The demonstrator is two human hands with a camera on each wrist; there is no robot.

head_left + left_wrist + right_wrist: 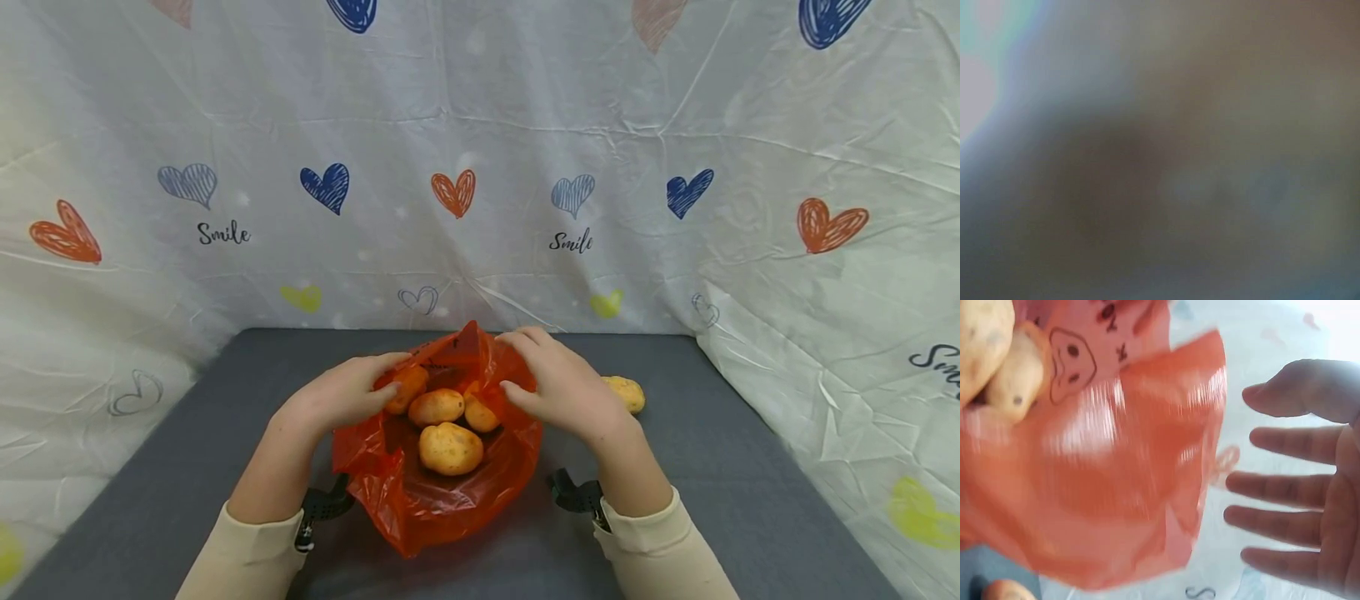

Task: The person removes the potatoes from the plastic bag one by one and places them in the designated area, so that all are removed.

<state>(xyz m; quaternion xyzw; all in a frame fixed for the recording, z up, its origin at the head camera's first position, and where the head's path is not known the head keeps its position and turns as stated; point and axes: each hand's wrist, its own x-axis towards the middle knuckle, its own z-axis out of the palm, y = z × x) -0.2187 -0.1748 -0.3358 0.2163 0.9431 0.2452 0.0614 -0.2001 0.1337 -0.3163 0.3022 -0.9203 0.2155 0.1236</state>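
Note:
A red plastic bag stands with its mouth wide, and several potatoes lie inside it. My left hand is at the bag's left rim, its thumb and fingers spread apart; whether it touches the plastic is hard to tell. At the right rim is my right hand. The right wrist view shows its fingers straight and spread, holding nothing, a little apart from the bag's edge. Beyond the right wrist another potato lies on the table, partly hidden. The left wrist view is only a blur.
A dark grey table carries everything. Behind it and along both sides hangs a white sheet printed with hearts and the word "Smile". Black straps are on both wrists.

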